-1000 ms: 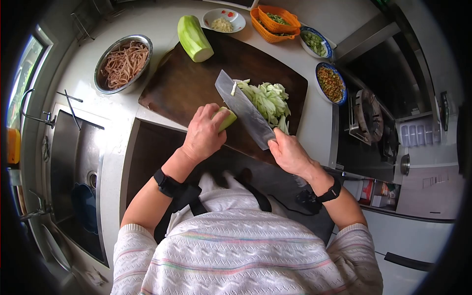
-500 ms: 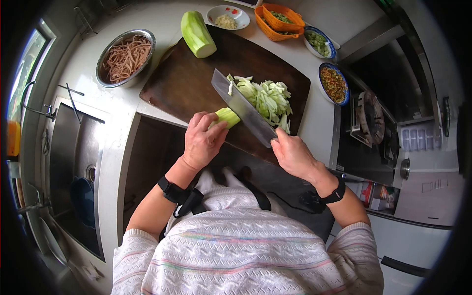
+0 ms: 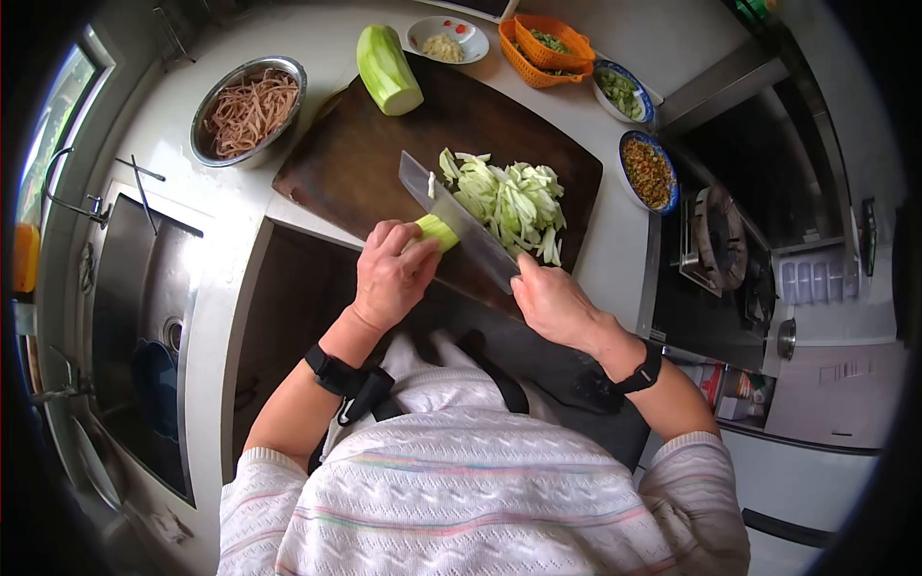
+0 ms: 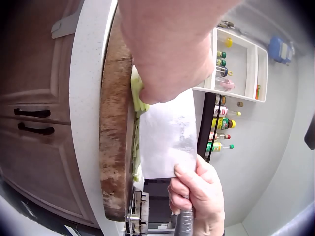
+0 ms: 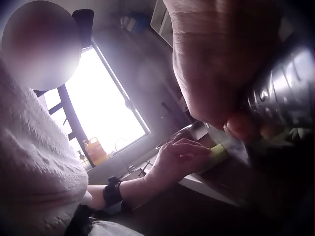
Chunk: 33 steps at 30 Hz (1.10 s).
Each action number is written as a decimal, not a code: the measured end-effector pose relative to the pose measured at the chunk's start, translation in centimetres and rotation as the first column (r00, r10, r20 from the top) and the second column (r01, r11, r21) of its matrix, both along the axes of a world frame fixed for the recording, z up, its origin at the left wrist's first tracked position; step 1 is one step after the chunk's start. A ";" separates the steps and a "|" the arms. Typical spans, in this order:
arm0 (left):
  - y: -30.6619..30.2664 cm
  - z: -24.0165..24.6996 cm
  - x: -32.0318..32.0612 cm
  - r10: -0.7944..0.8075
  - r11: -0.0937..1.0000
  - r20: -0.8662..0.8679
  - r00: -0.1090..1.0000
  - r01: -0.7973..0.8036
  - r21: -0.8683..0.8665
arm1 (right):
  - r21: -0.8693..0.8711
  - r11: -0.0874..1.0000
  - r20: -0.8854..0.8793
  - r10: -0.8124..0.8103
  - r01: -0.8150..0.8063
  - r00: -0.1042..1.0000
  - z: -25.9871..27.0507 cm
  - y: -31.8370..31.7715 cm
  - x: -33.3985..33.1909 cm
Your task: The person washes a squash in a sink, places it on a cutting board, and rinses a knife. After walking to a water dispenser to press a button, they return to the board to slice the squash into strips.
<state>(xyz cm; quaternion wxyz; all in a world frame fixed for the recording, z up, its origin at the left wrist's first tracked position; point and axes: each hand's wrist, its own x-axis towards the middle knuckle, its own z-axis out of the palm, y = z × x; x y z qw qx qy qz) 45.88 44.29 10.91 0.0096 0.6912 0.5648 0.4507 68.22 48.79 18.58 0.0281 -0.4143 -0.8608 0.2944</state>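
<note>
My left hand (image 3: 392, 274) grips a short piece of pale green vegetable (image 3: 437, 233) at the near edge of the dark wooden cutting board (image 3: 355, 163). Against the cut end of that piece stands the cleaver blade (image 3: 456, 223). The cleaver's handle is in my right hand (image 3: 560, 305); in the left wrist view the right hand (image 4: 199, 196) has its fingers curled round the ribbed handle (image 4: 184, 223). Just beyond the blade lies a heap of pale green slices (image 3: 519, 202). A longer peeled piece (image 3: 389, 72) rests at the board's far edge.
A metal bowl of brown strips (image 3: 248, 110) stands left of the board. Behind and right are a bowl of chopped white bits (image 3: 442, 44), orange baskets (image 3: 545, 53), a bowl of green pieces (image 3: 622, 94) and a bowl of mixed bits (image 3: 647, 171). The sink (image 3: 154, 288) is far left, the stove burner (image 3: 718, 238) right.
The cleaver and my right hand have shifted left, to the end of the held piece. My left hand's grip has slid back, so more of the piece shows than a second ago.
</note>
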 end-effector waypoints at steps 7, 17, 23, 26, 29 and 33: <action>-0.2 -0.2 0.1 -0.017 1.000 0.007 1.000 0.017 0.006 | -0.005 1.000 -0.005 -0.017 0.017 1.000 0.9 -0.5 -0.1; -0.1 0.2 -0.1 -0.021 1.000 -0.009 1.000 0.021 -0.007 | -0.006 1.000 -0.005 0.006 -0.006 1.000 -0.2 0.0 -0.5; -1.1 0.2 -1.1 -0.013 1.000 -0.035 0.999 0.012 -0.012 | 0.006 1.000 -0.021 -0.022 0.022 1.000 0.4 0.4 -0.1; -1.0 -0.3 -1.0 -0.015 1.000 -0.009 1.000 0.015 -0.013 | -0.035 0.998 -0.037 -0.048 0.046 0.998 2.2 0.1 -0.2; -0.9 -0.3 -1.0 -0.011 1.000 -0.004 1.000 0.011 0.001 | -0.052 0.998 -0.013 -0.041 0.041 0.999 0.6 -0.3 -1.0; -1.2 -0.3 -1.1 -0.018 1.000 -0.001 1.000 0.018 0.013 | -0.045 0.999 -0.018 -0.024 0.023 1.000 0.8 -0.3 -0.9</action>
